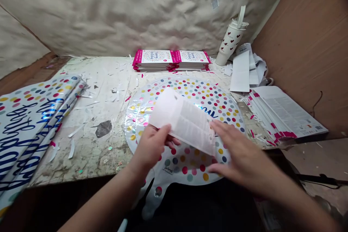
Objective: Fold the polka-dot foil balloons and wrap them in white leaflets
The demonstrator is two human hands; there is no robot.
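"So, what shows at lower centre?"

"Left hand (149, 147) pinches the white packet (187, 123) mid-frame, over the balloon (223, 99); right hand (239, 150) spreads wide by its edge, contact unclear. A light, flat grip should prevent creases."

"And beyond?"

"Pink-edged packs (157, 57) sit stacked, upper centre."

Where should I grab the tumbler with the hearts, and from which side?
Probably round the upper body of the tumbler, just below the lid, from the front left: it narrows downward, papers crowd its right and the wall is behind. The raised handle seems a fair second choice.
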